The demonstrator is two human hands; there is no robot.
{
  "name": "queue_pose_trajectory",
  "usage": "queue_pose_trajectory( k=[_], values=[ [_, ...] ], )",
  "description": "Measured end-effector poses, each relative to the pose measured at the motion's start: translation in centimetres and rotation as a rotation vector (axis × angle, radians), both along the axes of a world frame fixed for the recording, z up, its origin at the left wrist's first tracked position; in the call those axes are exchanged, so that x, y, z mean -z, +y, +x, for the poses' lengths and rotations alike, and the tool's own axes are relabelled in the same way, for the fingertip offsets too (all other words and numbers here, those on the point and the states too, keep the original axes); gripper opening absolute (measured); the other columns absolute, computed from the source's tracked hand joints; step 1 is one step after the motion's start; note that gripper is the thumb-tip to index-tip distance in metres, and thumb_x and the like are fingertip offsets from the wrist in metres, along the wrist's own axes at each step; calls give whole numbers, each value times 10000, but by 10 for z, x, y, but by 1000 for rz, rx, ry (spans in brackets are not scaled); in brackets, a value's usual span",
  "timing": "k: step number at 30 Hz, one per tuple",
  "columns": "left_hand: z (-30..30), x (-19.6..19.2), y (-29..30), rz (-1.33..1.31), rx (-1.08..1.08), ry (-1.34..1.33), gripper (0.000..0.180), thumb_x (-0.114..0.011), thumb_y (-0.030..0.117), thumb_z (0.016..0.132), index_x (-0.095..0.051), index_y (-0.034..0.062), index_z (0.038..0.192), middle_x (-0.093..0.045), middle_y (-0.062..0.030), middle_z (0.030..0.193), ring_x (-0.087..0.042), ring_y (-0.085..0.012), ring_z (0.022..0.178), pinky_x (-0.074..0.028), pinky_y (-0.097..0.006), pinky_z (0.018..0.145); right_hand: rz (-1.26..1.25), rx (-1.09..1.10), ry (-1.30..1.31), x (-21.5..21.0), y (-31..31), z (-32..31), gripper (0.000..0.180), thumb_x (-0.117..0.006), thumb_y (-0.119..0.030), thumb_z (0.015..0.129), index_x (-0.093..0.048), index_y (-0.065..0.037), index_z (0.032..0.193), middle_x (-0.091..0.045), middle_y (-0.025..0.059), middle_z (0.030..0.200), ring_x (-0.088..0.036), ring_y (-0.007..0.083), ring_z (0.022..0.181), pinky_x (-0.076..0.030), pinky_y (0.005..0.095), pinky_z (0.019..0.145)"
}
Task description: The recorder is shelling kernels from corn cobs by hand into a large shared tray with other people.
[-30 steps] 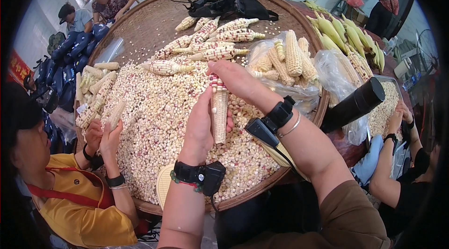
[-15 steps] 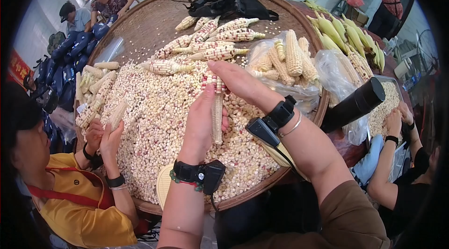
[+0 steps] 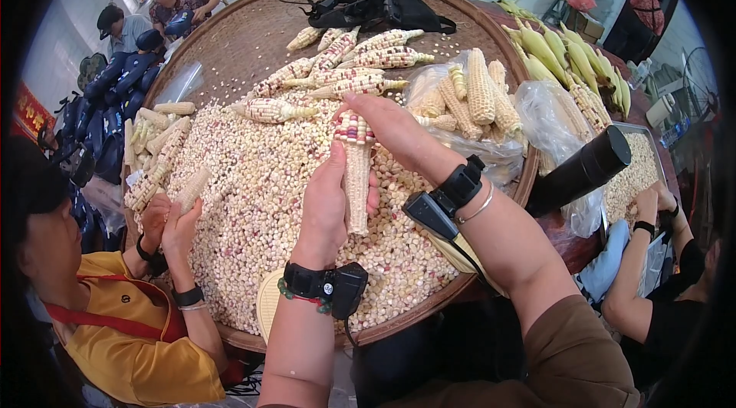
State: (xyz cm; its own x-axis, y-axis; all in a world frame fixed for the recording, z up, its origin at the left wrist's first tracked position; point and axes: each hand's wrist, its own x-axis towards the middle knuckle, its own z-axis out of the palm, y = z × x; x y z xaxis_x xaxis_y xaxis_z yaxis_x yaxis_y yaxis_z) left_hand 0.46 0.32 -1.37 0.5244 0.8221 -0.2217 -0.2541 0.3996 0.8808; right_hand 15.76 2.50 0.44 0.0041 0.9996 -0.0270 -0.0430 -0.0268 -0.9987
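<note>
A partly stripped corn cob (image 3: 356, 190) stands tilted over the loose kernels. Its lower length is bare and pale, while red, purple and white kernels remain around the upper end. My left hand (image 3: 325, 197) is closed around the cob, thumb lying along its side and fingertips showing on the far side. Over the top end, my right hand (image 3: 392, 131) grips the kernelled part, its thumb side uppermost and most of its fingers hidden. Loose white, yellow and reddish kernels (image 3: 261, 247) spread beneath both hands in a large round woven tray (image 3: 253, 17).
Unstripped speckled cobs (image 3: 360, 86) lie beyond my hands. Bare cobs (image 3: 481, 90) fill a plastic bag at the right, near a black cylinder (image 3: 580, 170) and husked corn (image 3: 560, 52). A co-worker in yellow (image 3: 138, 324) holds a cob at the left; another works at the right.
The cob in my hands has turned, showing a wider bare face and different kernels at its top. Both hands stay nearly in place. A person at the far left back has lifted a dark blue item.
</note>
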Motion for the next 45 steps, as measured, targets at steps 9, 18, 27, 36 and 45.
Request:
queue_pose_trajectory(
  k=[9, 18, 27, 36, 45],
  values=[
    [3, -6, 0, -123, -90, 3, 624, -305, 580, 986, -559, 12, 1033, -605, -113, 725, -607, -207, 558, -516, -310, 500, 103, 36, -147, 8, 2, 0, 432, -394, -392, 1025, -644, -42, 989, -596, 51, 953, -505, 126, 906, -403, 291, 870],
    [3, -6, 0, 10, -69, 198, 530, -443, 549, 965, -571, 37, 910, -594, -72, 658, -567, -151, 456, -466, -256, 407, 81, -4, -186, 7, 2, 0, 429, -412, -399, 1018, -656, -46, 1001, -592, 42, 987, -500, 134, 962, -394, 289, 896],
    [2, 0, 2, 11, -40, 48, 507, -383, 500, 1001, -568, 28, 994, -605, -76, 676, -568, -152, 478, -464, -265, 422, 76, 5, 35, 14, 6, 1, 404, -454, -371, 1011, -657, -21, 1029, -596, 68, 1105, -490, 150, 1071, -343, 296, 989],
    [1, 4, 2, -119, -10, -41, 542, -299, 492, 1019, -539, 10, 1074, -604, -115, 750, -608, -202, 576, -505, -315, 500, 30, 43, 37, 5, 2, -3, 408, -426, -371, 1018, -662, -42, 971, -587, 89, 1088, -483, 161, 1066, -343, 310, 984],
    [4, 0, 3, -76, -58, 100, 613, -387, 611, 956, -553, 30, 1060, -582, -105, 739, -603, -204, 554, -505, -314, 492, 170, 52, -151, 13, 6, 0, 429, -412, -384, 1022, -651, -36, 946, -589, 55, 1026, -494, 141, 1003, -374, 289, 930]
  ],
)
